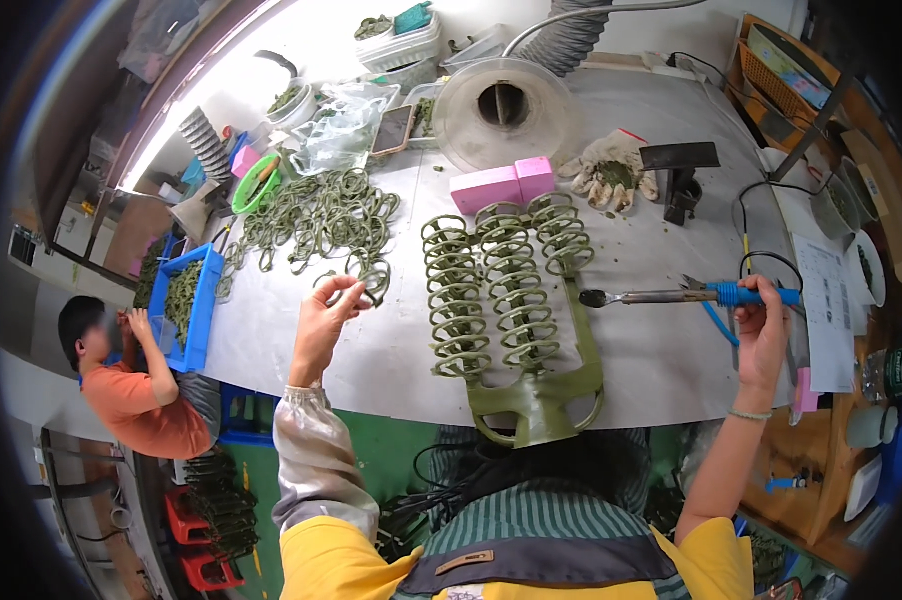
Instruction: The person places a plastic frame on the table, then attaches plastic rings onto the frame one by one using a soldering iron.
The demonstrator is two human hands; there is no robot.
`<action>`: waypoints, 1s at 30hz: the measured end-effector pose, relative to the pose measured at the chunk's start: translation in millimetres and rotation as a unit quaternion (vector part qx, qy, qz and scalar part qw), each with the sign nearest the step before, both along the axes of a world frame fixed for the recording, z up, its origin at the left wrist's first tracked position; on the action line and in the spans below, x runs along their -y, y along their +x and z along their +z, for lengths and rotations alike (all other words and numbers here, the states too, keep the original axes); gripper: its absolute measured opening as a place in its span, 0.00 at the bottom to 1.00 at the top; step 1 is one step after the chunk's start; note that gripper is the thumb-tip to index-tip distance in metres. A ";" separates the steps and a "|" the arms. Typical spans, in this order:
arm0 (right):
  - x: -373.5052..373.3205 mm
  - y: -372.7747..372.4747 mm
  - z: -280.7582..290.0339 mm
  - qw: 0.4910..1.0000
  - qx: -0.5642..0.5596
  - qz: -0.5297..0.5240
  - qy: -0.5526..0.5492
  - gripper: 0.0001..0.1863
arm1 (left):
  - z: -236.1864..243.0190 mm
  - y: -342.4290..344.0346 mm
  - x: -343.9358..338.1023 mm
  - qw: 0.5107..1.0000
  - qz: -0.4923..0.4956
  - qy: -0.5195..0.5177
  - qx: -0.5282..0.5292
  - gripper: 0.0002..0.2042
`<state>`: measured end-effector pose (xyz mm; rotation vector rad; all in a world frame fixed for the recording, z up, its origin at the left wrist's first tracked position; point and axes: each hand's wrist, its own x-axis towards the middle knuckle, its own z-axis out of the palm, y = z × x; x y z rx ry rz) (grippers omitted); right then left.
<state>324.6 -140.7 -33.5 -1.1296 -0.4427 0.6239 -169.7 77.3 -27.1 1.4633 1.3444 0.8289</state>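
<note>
Over the table, my left hand (pixel 323 322) is closed in a pinch at the near edge of a pile of green ring-shaped pieces (pixel 316 215). One such green ring piece (pixel 377 284) shows at its fingertips. My right hand (pixel 763 335) is wrapped round the blue handle of a corded electric iron (pixel 671 296), whose metal shaft points left and ends in a dark, flat tip. Between my hands lies a green tree-like frame (pixel 536 400) with a handle end toward me. Three columns of stacked green rings (pixel 512 290) stand along its bars.
Pink blocks (pixel 501 186), a stained glove (pixel 611 172) and a dark metal stand (pixel 680 180) sit beyond the frame. A round extraction hood (pixel 511 112) is behind them. At left, a person in orange (pixel 146 400) works at a blue crate (pixel 189 305). Papers (pixel 826 310) lie right.
</note>
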 end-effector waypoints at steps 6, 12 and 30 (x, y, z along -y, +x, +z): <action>-2.4 1.0 -1.9 1.000 -0.009 0.011 0.005 0.10 | 57.4 109.2 31.5 0.979 -0.164 0.115 0.042 0.11; -7.1 -4.5 -3.3 1.000 -0.008 0.013 0.006 0.10 | 48.7 187.9 50.4 0.927 -0.307 0.205 -0.067 0.11; -28.6 -12.0 -34.7 0.998 -0.042 0.041 0.010 0.11 | 0.4 233.8 30.3 0.918 -0.317 0.207 -0.116 0.12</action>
